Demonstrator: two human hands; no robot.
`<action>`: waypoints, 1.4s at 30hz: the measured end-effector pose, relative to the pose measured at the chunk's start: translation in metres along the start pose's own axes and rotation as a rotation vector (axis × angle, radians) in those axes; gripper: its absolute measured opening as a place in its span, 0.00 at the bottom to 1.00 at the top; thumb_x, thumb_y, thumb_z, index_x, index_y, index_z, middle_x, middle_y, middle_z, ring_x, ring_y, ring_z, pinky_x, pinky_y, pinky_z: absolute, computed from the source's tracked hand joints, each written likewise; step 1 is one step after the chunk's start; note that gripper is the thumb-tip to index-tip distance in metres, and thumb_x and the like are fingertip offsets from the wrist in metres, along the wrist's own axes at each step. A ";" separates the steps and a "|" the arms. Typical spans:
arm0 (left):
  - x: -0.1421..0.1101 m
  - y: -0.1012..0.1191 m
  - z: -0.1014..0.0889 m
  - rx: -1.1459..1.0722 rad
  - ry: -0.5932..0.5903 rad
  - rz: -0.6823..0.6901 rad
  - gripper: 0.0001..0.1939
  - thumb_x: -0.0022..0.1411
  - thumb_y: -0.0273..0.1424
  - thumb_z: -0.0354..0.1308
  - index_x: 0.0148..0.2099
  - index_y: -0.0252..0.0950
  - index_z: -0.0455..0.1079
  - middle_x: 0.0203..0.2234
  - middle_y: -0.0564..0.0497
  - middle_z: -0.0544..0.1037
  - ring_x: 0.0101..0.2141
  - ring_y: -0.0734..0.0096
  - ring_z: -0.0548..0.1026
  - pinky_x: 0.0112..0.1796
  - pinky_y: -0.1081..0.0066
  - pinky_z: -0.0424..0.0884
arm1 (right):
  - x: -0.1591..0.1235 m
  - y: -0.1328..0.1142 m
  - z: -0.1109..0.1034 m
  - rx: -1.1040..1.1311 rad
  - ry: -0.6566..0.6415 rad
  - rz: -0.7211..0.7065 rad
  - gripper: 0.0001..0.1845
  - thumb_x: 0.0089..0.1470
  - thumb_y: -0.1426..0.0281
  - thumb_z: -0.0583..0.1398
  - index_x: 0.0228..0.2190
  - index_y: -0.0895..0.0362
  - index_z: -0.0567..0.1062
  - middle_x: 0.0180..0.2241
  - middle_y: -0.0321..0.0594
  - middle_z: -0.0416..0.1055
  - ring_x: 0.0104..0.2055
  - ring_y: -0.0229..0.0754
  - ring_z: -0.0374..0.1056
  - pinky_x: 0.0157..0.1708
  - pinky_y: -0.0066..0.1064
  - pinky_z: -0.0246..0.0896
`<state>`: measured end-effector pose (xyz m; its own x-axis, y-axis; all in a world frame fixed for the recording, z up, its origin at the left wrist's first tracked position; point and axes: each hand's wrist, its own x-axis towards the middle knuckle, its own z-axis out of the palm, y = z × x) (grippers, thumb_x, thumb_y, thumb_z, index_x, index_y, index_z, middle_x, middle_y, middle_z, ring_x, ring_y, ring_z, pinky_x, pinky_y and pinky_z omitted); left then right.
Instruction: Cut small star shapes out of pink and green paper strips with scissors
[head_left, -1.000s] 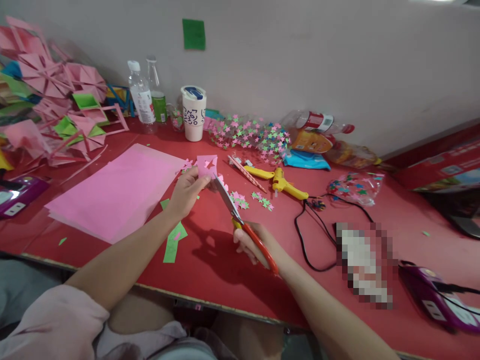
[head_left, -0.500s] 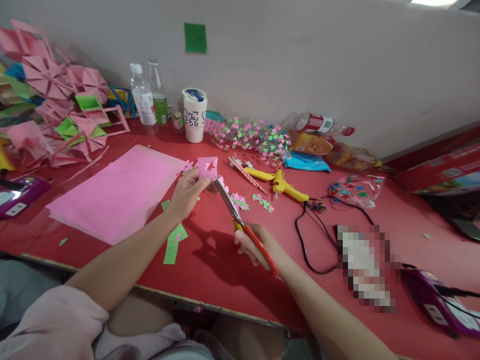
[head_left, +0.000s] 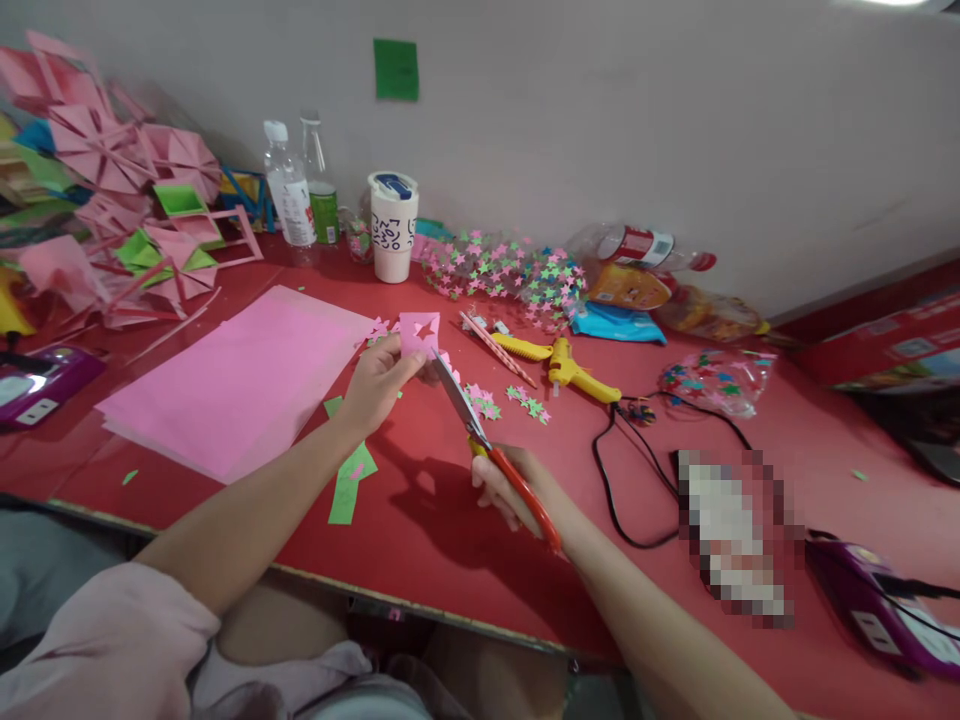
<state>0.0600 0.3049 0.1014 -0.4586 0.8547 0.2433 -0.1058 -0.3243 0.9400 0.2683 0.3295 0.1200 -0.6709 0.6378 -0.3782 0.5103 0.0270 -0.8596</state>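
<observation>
1 left hand (head_left: 375, 387), centre of frame, pinches 1 holed pink paper piece (head_left: 411, 342); 1 right hand (head_left: 534, 478), lower centre, grips scissors (head_left: 480, 433), tips at the paper, cutting seemingly underway, next snip calling for steady paper; pink sheets (head_left: 240, 380), left.

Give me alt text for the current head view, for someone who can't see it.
The left hand holds a small pink paper with a hole cut in it, the right hand holding red-handled scissors, tips near it. Pink sheets, green scraps, paper stars and a yellow glue gun lie on the red table.
</observation>
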 end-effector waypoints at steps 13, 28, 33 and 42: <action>0.004 0.021 -0.009 0.181 -0.120 0.021 0.06 0.54 0.31 0.57 0.27 0.35 0.68 0.18 0.54 0.75 0.22 0.75 0.73 0.28 0.73 0.71 | 0.003 0.006 -0.004 -0.050 -0.007 0.045 0.26 0.53 0.46 0.54 0.21 0.55 0.63 0.10 0.29 0.59 0.09 0.29 0.52 0.09 0.21 0.44; 0.007 0.024 -0.013 0.155 -0.241 -0.029 0.07 0.54 0.31 0.57 0.26 0.35 0.67 0.17 0.55 0.73 0.20 0.77 0.70 0.25 0.74 0.68 | 0.006 0.008 -0.005 -0.083 -0.055 0.050 0.27 0.52 0.44 0.52 0.23 0.56 0.64 0.11 0.28 0.61 0.10 0.30 0.54 0.12 0.23 0.48; 0.008 0.023 -0.014 0.155 -0.232 -0.051 0.07 0.53 0.31 0.58 0.25 0.35 0.68 0.17 0.54 0.73 0.20 0.77 0.70 0.24 0.74 0.69 | 0.005 0.009 -0.004 -0.100 -0.039 0.035 0.26 0.54 0.46 0.52 0.22 0.55 0.62 0.09 0.27 0.56 0.10 0.32 0.55 0.12 0.22 0.47; 0.010 0.017 -0.015 0.100 -0.237 -0.034 0.08 0.54 0.32 0.58 0.25 0.34 0.68 0.18 0.54 0.74 0.20 0.78 0.70 0.24 0.75 0.69 | 0.006 0.006 -0.003 -0.073 -0.014 0.049 0.25 0.53 0.46 0.55 0.21 0.55 0.62 0.09 0.27 0.56 0.10 0.32 0.55 0.11 0.23 0.48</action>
<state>0.0410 0.3019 0.1159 -0.2359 0.9394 0.2489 -0.0243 -0.2618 0.9648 0.2687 0.3353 0.1137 -0.6512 0.6289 -0.4248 0.5807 0.0525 -0.8124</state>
